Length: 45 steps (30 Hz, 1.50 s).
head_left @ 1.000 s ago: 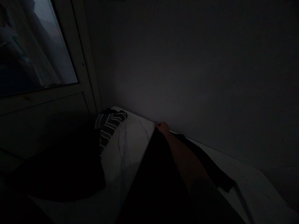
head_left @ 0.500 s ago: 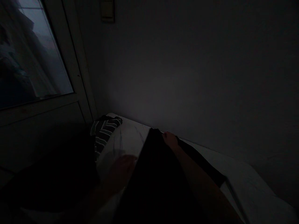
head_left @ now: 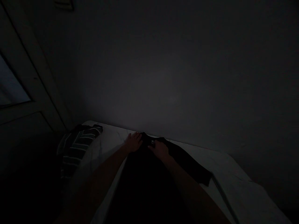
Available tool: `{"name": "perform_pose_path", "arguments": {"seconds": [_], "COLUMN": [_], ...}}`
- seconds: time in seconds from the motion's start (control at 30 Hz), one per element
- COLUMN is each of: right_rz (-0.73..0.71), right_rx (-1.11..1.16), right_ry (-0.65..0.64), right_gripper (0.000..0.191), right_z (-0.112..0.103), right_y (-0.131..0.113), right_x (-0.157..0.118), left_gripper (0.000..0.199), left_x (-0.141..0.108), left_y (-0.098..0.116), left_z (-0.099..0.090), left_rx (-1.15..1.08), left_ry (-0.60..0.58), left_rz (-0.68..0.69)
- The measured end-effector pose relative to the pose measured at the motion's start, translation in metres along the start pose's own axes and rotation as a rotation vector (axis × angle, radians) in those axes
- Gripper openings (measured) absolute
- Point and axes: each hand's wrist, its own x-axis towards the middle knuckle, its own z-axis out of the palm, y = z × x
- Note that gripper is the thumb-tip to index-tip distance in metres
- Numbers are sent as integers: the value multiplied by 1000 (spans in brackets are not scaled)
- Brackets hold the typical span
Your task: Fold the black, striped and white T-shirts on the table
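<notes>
A black garment point(head_left: 142, 180) lies spread over a white sheet, its collar end near the wall and one sleeve reaching out to the right. My left hand point(head_left: 134, 142) rests on the garment's upper left edge, fingers apart. My right hand point(head_left: 160, 150) is at the collar, beside a small pale label point(head_left: 152, 142); its thumb stands out to the left, and the other fingers are too dim to tell whether they pinch the cloth. The lower part of the garment fades into darkness.
A dark striped cloth point(head_left: 78, 147) lies on the left end of the white sheet point(head_left: 235, 180). Behind the bed runs a grey wall point(head_left: 163, 77). At the left is a door point(head_left: 37, 96) with a glass pane. A switch point(head_left: 63, 4) shows at the top.
My left hand has moved up and right onto the garment's top edge. My right hand is now at the collar. The garment's upper left part lies flatter, and the view has turned right.
</notes>
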Motion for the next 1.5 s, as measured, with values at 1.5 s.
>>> {"name": "perform_pose_path", "arguments": {"seconds": [1.5], "right_rz": [17], "right_rx": [103], "right_ry": [66], "right_gripper": [30], "right_z": [-8], "right_y": [-18], "right_x": [-132], "left_gripper": [70], "left_x": [5], "left_y": [35], "left_z": [4], "left_rx": [8], "left_ry": [-58], "left_rz": [-35]}}
